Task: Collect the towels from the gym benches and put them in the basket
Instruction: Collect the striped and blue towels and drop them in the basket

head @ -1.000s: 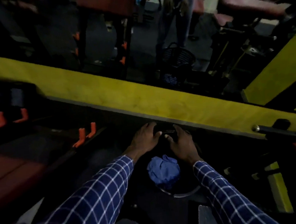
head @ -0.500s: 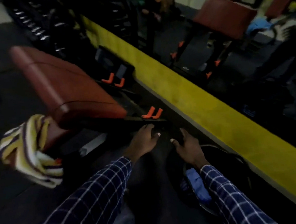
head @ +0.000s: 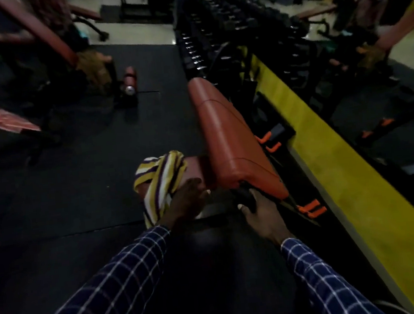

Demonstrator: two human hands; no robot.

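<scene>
A yellow, purple and white striped towel (head: 159, 176) hangs over the near end of a red padded bench (head: 229, 139). My left hand (head: 186, 203) lies against the towel's lower right part, fingers stretched toward the bench seat and not closed around the cloth. My right hand (head: 262, 214) is just below the bench's near corner, fingers apart, by the dark frame under the pad. A red and white striped towel (head: 2, 118) lies on another bench at the far left. The basket is out of view.
A long yellow beam (head: 341, 169) runs along the right side. Racks of dumbbells (head: 204, 30) stand behind the bench. Orange knobs (head: 312, 208) stick out of the bench frame. Black rubber floor mats (head: 78, 194) spread to the left. More benches stand at the back left.
My view has swung left, away from the basket with the blue towel. Both hands have left the basket rim and moved up to the red bench, the left one reaching the striped towel.
</scene>
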